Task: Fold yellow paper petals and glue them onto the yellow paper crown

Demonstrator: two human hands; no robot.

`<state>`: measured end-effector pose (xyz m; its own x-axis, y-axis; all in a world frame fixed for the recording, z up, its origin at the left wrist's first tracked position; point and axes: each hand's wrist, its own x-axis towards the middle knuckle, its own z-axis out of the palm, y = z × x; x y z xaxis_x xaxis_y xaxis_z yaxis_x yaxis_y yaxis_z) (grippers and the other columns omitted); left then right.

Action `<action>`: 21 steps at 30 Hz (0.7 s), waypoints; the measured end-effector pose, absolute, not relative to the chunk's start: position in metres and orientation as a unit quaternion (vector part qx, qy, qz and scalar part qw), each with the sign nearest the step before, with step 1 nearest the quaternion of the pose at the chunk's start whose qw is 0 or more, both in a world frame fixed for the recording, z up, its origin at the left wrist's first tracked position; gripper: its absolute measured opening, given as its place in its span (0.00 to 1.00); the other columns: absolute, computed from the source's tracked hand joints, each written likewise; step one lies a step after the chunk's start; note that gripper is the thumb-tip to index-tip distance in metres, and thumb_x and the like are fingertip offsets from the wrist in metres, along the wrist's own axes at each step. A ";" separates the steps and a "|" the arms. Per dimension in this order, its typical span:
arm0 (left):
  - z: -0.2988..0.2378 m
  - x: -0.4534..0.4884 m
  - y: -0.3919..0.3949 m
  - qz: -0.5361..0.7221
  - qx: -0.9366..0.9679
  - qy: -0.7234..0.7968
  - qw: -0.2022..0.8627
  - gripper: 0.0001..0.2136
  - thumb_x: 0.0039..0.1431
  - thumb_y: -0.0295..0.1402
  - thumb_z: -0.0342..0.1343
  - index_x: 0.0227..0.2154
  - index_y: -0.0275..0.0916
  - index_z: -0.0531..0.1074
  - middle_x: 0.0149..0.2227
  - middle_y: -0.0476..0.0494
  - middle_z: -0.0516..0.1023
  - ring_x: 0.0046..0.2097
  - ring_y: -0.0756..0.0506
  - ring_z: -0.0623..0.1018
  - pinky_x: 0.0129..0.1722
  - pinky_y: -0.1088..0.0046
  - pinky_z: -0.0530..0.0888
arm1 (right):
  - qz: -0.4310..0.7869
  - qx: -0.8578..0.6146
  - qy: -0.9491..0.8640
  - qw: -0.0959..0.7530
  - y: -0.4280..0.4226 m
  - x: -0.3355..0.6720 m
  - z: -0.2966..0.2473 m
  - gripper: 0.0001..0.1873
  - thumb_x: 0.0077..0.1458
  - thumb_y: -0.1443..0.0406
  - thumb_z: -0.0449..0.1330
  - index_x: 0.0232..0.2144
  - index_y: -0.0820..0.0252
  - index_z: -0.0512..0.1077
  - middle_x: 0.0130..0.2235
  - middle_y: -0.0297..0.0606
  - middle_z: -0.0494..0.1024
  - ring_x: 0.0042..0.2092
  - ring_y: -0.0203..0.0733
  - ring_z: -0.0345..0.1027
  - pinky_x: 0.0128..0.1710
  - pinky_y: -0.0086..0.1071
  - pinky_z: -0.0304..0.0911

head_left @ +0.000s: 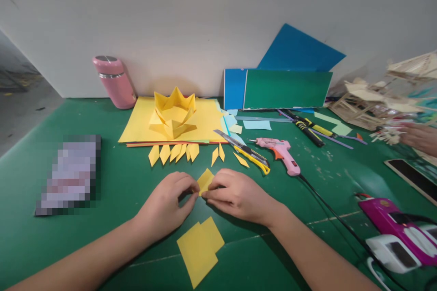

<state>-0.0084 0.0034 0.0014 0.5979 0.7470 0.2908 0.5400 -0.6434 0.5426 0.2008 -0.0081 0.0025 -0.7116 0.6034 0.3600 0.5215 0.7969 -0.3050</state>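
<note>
A small yellow paper square [205, 180] is pinched between my two hands at the middle of the table. My left hand [172, 198] grips its left edge with thumb and forefinger. On the other side, my right hand [235, 196] has its fingertips closed on the lower right edge. Yellow paper squares [198, 254] lie overlapping just below my hands. Beyond them, several folded yellow paper diamonds [175, 152] sit in a row. A yellow folded paper crown shape [174, 113] rests on a stack of coloured paper [136, 122].
To the right lie a utility knife [246, 150], a pink glue gun [280, 150] with a black cord, pliers [309, 132] and a magenta power strip [385, 216]. A pink flask [116, 82] stands back left. Another person's hand [419, 138] is at far right near a wooden stick model [362, 100].
</note>
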 end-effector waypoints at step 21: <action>0.005 -0.007 0.003 0.262 0.876 0.354 0.197 0.09 0.54 0.22 0.47 0.27 0.39 0.71 0.29 0.47 0.74 0.34 0.47 0.74 0.35 0.72 0.72 | 0.110 -0.327 -0.911 0.225 -0.009 0.198 0.001 0.12 0.62 0.66 0.53 0.36 0.63 0.77 0.32 0.41 0.75 0.34 0.41 0.64 0.32 0.33 0.60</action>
